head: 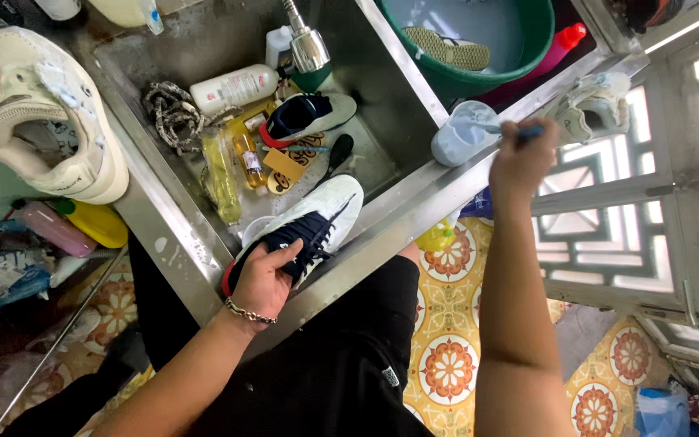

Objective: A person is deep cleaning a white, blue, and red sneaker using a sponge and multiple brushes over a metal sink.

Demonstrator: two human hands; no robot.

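Dark sneaker (305, 231) sits low centre of the frame on the sink's front rim (382, 231), long axis running lower left to upper right, white toe pointing into the steel sink. Left hand (264, 279) clamps its heel end, fingers curled round the upper. Right hand (519, 162), far from the shoe at upper right, arm stretched out, pinches a blue brush (515, 129), its tip in the pale cup (459, 137).

Shoes: 4. One cream (42, 113) upper left, one navy/white (305, 231) centre, one navy (305, 113) upper centre, one whitish (596, 109) upper right. Insole in the basin: 1 (446, 47). Green basin: 1 (527, 48). Cup: 1 (459, 137). White bottle: 1 (236, 87).
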